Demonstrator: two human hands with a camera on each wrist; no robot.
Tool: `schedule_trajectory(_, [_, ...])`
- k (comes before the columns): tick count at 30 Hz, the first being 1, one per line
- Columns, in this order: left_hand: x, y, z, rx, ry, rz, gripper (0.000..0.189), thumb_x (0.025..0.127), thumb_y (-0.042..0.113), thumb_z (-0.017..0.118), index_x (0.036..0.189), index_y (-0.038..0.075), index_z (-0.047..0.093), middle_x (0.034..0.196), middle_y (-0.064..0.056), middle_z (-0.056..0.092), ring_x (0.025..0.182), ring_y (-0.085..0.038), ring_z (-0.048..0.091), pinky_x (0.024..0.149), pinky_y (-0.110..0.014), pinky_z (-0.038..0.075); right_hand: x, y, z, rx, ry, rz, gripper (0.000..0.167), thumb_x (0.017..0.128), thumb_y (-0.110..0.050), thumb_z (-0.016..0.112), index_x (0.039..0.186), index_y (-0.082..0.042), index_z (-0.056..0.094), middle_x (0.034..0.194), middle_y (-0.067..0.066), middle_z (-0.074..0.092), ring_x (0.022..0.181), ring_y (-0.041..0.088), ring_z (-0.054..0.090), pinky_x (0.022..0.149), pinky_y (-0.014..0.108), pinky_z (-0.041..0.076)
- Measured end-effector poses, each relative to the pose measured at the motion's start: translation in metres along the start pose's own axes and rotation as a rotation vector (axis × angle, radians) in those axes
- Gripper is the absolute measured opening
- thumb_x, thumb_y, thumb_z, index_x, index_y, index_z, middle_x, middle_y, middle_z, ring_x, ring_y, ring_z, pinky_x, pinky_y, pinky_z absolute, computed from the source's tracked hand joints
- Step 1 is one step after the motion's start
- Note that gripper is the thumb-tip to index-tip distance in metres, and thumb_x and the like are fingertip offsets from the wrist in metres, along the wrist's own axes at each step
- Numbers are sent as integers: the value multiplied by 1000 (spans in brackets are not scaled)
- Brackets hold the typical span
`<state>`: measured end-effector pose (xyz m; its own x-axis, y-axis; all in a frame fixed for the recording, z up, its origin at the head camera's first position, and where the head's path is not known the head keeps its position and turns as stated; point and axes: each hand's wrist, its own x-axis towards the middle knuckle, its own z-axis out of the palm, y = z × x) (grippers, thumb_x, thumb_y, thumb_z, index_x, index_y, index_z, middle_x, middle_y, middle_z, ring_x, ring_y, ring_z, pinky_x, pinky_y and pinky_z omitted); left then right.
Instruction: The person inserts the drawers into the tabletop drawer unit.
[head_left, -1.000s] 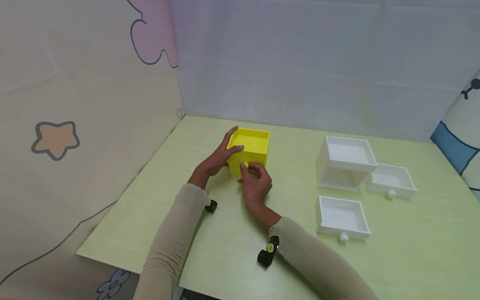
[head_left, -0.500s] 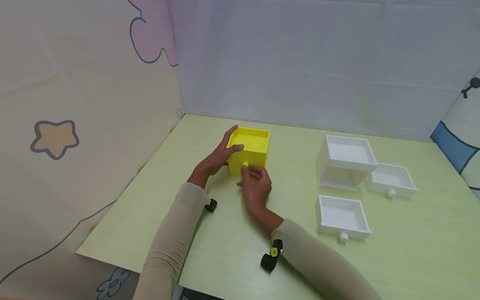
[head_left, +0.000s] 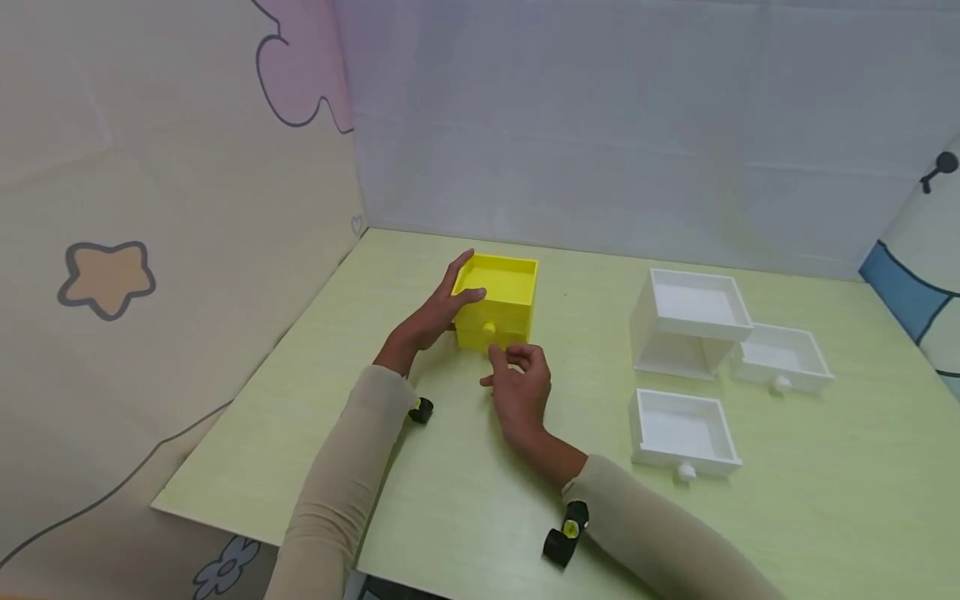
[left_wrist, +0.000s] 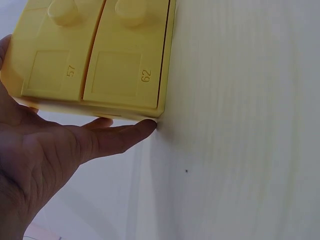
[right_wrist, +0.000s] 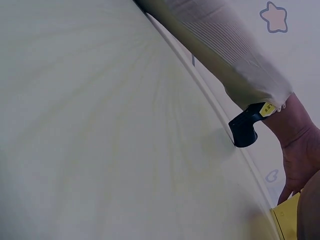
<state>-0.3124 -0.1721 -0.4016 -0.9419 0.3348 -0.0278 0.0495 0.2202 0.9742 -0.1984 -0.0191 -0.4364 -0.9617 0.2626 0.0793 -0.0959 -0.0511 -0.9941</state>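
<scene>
A small yellow drawer cabinet, with a shallow recess in its top, stands on the table. My left hand grips it from the left, thumb over the top front edge, fingers along the side. In the left wrist view its two drawer fronts sit flush, the upper drawer marked 57 and the lower drawer marked 62; each has a round knob. Just in front of the lower part, my right hand is held with loosely curled fingers and nothing in them, apart from the upper knob.
To the right stands a white cabinet with an open front. One white drawer lies in front of it and another white drawer beside it on the right. The table's left edge and a patterned wall flank the left arm.
My right hand has let go of the upper knob and drawn back toward me and slightly right. My left hand stays on the yellow cabinet.
</scene>
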Motion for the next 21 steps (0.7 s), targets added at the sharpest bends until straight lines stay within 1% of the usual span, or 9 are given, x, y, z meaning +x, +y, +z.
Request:
schedule_trajectory(4, [0, -1, -1, -1, -4, 6, 76, 95, 48, 57, 155, 51, 10, 165, 4, 2, 147, -35, 22, 104, -73, 28, -3, -1, -8, 20, -19, 2, 30, 95, -27, 68, 106, -3, 56, 94, 10, 67, 60, 32, 69, 55, 28, 53])
schedule_trajectory(6, [0, -1, -1, -2, -2, 0, 76, 95, 48, 58, 154, 53, 11, 165, 4, 2, 147, -35, 21, 104, -73, 27, -4, -2, -12, 34, -30, 1, 27, 95, -27, 68, 103, -4, 55, 93, 11, 67, 59, 31, 68, 54, 30, 53])
schedule_trajectory(7, [0, -1, -1, -2, -1, -4, 75, 95, 48, 58, 153, 54, 11, 165, 4, 2, 147, -35, 21, 104, -73, 27, -5, -3, -14, 42, -37, 2, 25, 95, -27, 67, 102, -5, 55, 94, 13, 67, 58, 29, 68, 54, 31, 53])
schedule_trajectory(8, [0, -1, -1, -2, 1, -9, 75, 95, 48, 58, 152, 55, 12, 165, 4, 2, 147, -35, 21, 104, -72, 27, -6, -4, -16, 45, -45, 4, 23, 96, -24, 66, 102, -5, 55, 94, 14, 67, 58, 32, 68, 54, 32, 53])
schedule_trajectory(11, [0, -1, 0, -5, 5, -21, 74, 94, 48, 58, 151, 58, 12, 165, 3, 4, 146, -34, 22, 105, -72, 27, -10, -8, -22, 55, -61, 13, 20, 97, -21, 64, 102, -5, 55, 95, 15, 67, 56, 25, 66, 53, 31, 53])
schedule_trajectory(14, [1, -1, 1, -4, 6, -31, 74, 94, 49, 59, 150, 59, 12, 165, 2, 4, 146, -34, 23, 105, -72, 26, -14, -11, -28, 65, -70, 18, 19, 97, -20, 64, 102, -4, 54, 95, 15, 66, 55, 23, 66, 54, 31, 53])
schedule_trajectory(15, [1, -1, 1, -4, 6, -32, 75, 93, 49, 59, 150, 59, 12, 165, 2, 4, 146, -34, 23, 105, -72, 27, -15, -11, -30, 73, -70, 15, 20, 97, -21, 64, 102, -5, 54, 94, 14, 66, 54, 19, 65, 54, 31, 53])
schedule_trajectory(21, [3, -3, -2, 9, 11, -36, 75, 92, 52, 59, 149, 61, 12, 165, 3, 3, 146, -34, 23, 105, -71, 28, -21, -17, -40, 112, -82, -13, 17, 97, -18, 64, 99, -5, 54, 92, 15, 65, 53, 19, 64, 52, 28, 51])
